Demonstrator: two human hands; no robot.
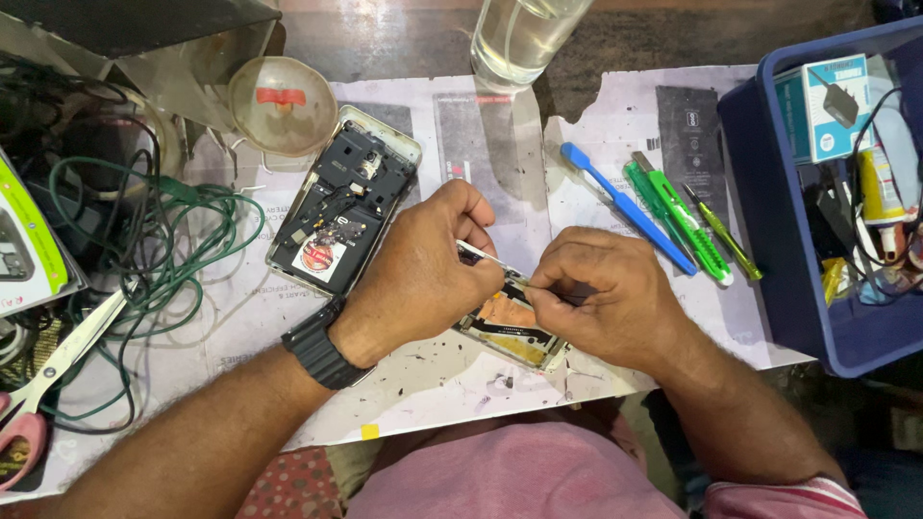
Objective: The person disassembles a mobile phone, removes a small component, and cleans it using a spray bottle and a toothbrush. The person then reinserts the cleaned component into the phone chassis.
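Orange and black parts are showing inside the open phone [511, 332], a thin flat body with a pale metal frame. It is lying on the white paper [433, 384], just under both hands and mostly hidden by them. The left hand [418, 274] is resting over the phone's left end and is pinching a thin white stick [481, 254] between thumb and fingers; the stick is pointing toward the right hand. The right hand [601, 293] is pressing down on the phone's right part with fingers held together; I cannot tell if it is gripping a tool.

Left of the phone, a back cover [343, 202] is lying open with dark inner parts and a round sticker. Far right of the phone, a blue bin [769, 240] is holding a boxed charger, cables and small bottles. Between the bin and the phone, blue and green tools [673, 216] are lying side by side. Above the phone, a clear glass [519, 38] is standing.
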